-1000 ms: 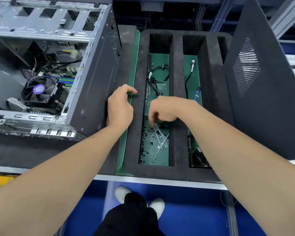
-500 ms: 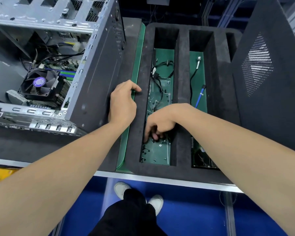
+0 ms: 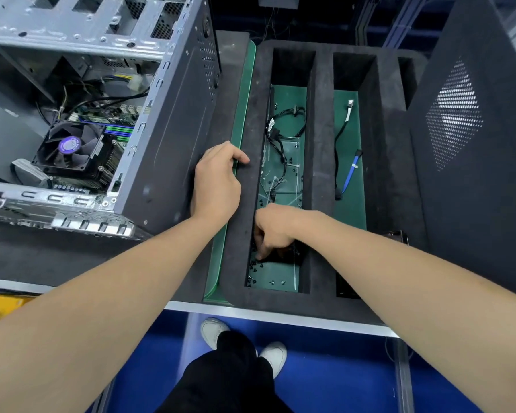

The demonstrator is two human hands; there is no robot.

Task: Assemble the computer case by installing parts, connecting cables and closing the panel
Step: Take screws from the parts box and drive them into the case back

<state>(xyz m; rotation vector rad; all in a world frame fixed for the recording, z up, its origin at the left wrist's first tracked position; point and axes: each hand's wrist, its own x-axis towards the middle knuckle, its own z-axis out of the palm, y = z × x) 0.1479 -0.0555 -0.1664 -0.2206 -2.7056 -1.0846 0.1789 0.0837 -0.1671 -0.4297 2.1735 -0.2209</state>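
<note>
- Black tiny metal screws [image 3: 254, 264] seemed light, slippery; we favoured pinching the head;
- right hand [image 3: 276, 231] hold unclear; left hand [image 3: 216, 183] rested loosely curled on grey foam tray [image 3: 239, 234].

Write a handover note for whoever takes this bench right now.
Left hand: rests on the left wall of the foam tray, holding nothing.
Right hand: down in the tray's left compartment, fingertips among the loose screws; can't tell if one is picked up.
Computer case: open, left of the tray, cooler fan fitted.
Black cable lies in the same compartment, blue cable in the next.
Side panel stands right of the tray, off the case.
Left: screws, cables, panel.
</note>
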